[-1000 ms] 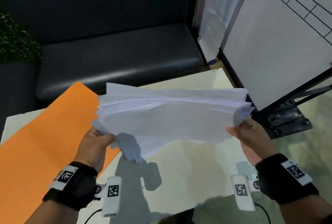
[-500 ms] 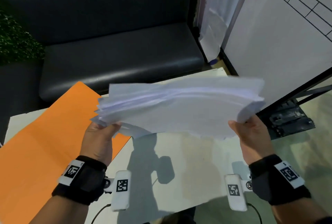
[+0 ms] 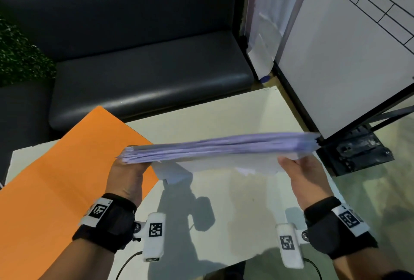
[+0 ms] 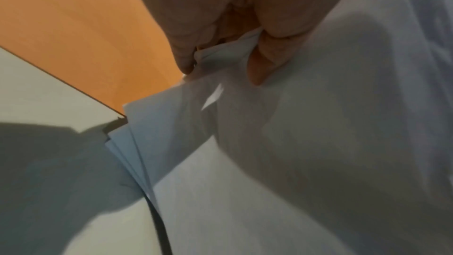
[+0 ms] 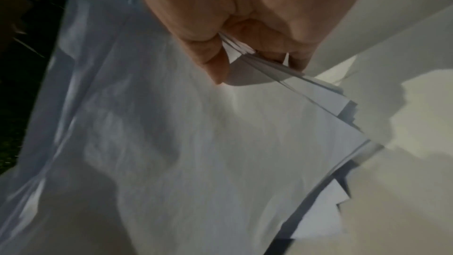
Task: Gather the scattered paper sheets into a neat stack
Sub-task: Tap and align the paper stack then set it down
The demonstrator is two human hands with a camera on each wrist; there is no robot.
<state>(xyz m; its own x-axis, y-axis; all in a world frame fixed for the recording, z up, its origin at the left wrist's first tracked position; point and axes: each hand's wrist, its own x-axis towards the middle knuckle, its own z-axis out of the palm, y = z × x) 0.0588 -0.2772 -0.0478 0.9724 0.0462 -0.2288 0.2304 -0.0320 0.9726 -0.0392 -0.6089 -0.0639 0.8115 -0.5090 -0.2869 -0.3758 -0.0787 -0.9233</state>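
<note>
The left hand (image 3: 125, 176) has its grip closed on one short end of the paper stack (image 3: 224, 147), and the right hand (image 3: 301, 174) is closed on the opposite end; in the wrist views each thumb lies on one face of the sheets with the fingers (image 4: 257, 65) curled against the other. The stack is held in the air above the worktop (image 3: 235, 201), seen nearly edge-on from the head view. Its edges are ragged (corners poke out below the stack, and the right wrist view shows sheets fanned out and stepped near that hand).

The gathering looks done and the squaring-up is the step in hand. The next move probably calls for loosening both grips a little and tapping one long edge down on the worktop, beside the orange sheet (image 3: 56, 178) that lies on the worktop under the left hand, so the stray sheets settle flush.
</note>
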